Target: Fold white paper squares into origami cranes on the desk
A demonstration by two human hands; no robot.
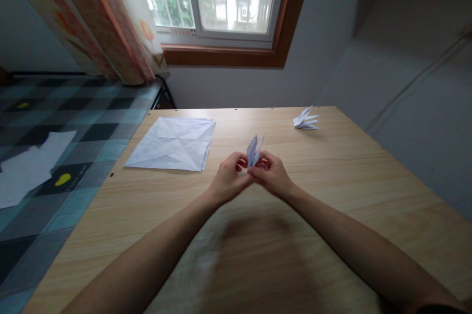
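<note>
Where left hand (228, 183) meets right hand (273, 173), each grip pinching folded paper (254, 150), flaps above

Pale wood-grain desk (332, 196). Bearing a creased white paper sheet (171, 143), unfolded flat at far left. Also a small folded paper figure (305, 119) toward the far right.

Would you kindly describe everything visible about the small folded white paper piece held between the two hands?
The small folded white paper piece looks like thin creased paper, folded into narrow pointed flaps that fan upward. It stands upright above the light wooden table, pinched at its base by the left hand and right hand.
</note>
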